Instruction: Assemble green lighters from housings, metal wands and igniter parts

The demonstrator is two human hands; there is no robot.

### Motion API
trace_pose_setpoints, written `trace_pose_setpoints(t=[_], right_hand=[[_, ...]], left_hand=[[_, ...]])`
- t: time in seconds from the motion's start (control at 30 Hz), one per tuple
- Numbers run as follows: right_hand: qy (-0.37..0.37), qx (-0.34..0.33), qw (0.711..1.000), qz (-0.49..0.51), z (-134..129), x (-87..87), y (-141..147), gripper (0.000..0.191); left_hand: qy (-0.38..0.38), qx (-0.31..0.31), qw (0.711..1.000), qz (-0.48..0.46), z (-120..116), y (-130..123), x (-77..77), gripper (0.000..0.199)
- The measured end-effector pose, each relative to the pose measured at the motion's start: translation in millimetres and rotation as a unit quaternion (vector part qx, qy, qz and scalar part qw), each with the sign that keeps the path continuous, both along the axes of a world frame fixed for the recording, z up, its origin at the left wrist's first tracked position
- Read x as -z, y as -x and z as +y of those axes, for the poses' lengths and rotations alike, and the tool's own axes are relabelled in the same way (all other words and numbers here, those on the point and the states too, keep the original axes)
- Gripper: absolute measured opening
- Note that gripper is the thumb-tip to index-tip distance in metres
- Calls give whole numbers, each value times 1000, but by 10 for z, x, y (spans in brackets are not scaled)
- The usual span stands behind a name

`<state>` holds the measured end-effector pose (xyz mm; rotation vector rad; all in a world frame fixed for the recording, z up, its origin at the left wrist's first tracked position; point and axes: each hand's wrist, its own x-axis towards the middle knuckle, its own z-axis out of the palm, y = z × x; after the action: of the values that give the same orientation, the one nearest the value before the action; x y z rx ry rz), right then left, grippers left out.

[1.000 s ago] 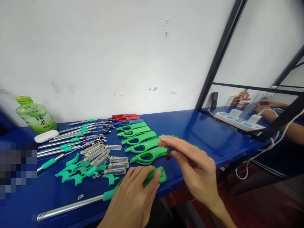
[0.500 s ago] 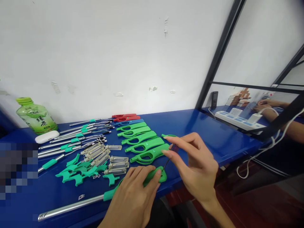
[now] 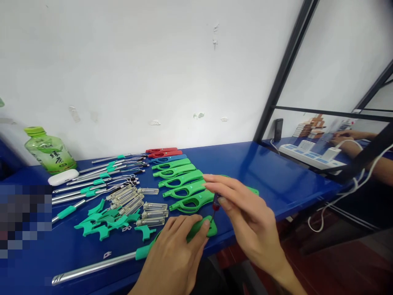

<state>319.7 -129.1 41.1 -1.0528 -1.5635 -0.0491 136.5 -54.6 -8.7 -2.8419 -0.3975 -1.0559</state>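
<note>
Turning a screwdriver in the end of one body seems to be the step in hand, and that piece looks well advanced: the long silver metal tube (image 3: 95, 268), its teal plastic collar (image 3: 141, 253) and the green plastic lighter-shaped body (image 3: 212, 230) already form one unit, lying along the near edge of the blue glossy table (image 3: 236, 162). Whether the screw is fully seated cannot be told.

Much appears left unjoined. Beyond the hands lies a row of green plastic handle shells (image 3: 184, 189), with a blue plastic shell (image 3: 169, 158) and red plastic shells (image 3: 164, 153) behind; none visibly carries a tube. Thin silver rods with teal collars and wires (image 3: 66, 212), clear plastic cartridges (image 3: 155, 214) and teal plastic trigger pieces (image 3: 102, 232) lie loose to the left.

The left hand (image 3: 173, 250) is curled over the body, pressing it to the tabletop, thumb near its rounded end. The right hand (image 3: 253, 223) makes a narrow pinch on the small dark-handled screwdriver with a red collar (image 3: 216, 203); its tilted shaft meets the body beside that thumb.
</note>
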Motion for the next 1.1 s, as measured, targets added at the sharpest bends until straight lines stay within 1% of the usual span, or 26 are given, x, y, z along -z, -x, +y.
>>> trace_pose_setpoints(t=[0.03, 0.07, 0.1, 0.2, 0.27, 0.3, 0.37, 0.43, 0.5, 0.53, 0.6, 0.67, 0.7, 0.77, 0.83, 0.87, 0.93, 1.03, 1.1], right_hand=[[10, -16, 1000, 13, 0, 0, -8, 43], [6, -18, 999, 28, 6, 4, -13, 43], [-7, -6, 999, 42, 17, 13, -13, 42], [-61, 73, 994, 50, 53, 48, -6, 38], [-75, 103, 991, 37, 48, 54, -10, 37], [-69, 100, 992, 30, 32, 48, -17, 35], [-33, 64, 997, 17, -9, 23, -38, 34], [0, 18, 1000, 14, -38, 0, -53, 40], [4, -7, 1000, 27, -30, -6, -51, 44], [-4, -6, 999, 35, -14, -2, -43, 45], [-33, 21, 998, 46, 25, 14, -23, 43], [-59, 52, 996, 38, 45, 21, -12, 41], [-58, 56, 996, 29, 43, 19, -13, 40], [-23, 34, 999, 12, 19, 3, -29, 38], [19, -8, 1000, 15, -7, -14, -51, 43], [26, -23, 999, 25, -10, -17, -60, 45], [10, -27, 998, 47, 7, -8, -65, 44], [-37, 10, 997, 71, 57, 29, -50, 40], [-52, 19, 996, 71, 65, 39, -40, 39]], left_hand=[[0, 0, 1000, 2, -2, -4, 3, 32], [-1, 0, 1000, 1, -4, -7, 8, 32], [-2, -1, 1000, 0, -7, -8, 15, 32], [-4, -3, 1000, -3, -11, -2, 35, 31], [-4, -4, 1000, -4, -10, 4, 39, 32], [-4, -4, 1000, -3, -8, 6, 38, 32], [-5, -1, 1000, -3, -3, 7, 32, 32], [-5, -1, 1000, -4, 0, 5, 25, 31], [-4, -2, 1000, -5, 1, 2, 20, 31], [-4, -3, 1000, -4, 1, 0, 18, 31], [-3, -2, 1000, -2, -2, -1, 16, 31], [-2, -2, 1000, 0, -7, -1, 18, 32], [-2, -2, 1000, 1, -11, -1, 19, 31], [-3, -2, 1000, -1, -16, 0, 23, 31], [-4, -2, 1000, -2, -18, 1, 27, 31], [-5, -2, 1000, -3, -16, 2, 28, 31], [-4, -2, 1000, -4, -10, 7, 27, 32], [-2, -3, 1000, -2, 1, 13, 24, 32], [-2, -3, 1000, 1, 4, 11, 22, 33]])
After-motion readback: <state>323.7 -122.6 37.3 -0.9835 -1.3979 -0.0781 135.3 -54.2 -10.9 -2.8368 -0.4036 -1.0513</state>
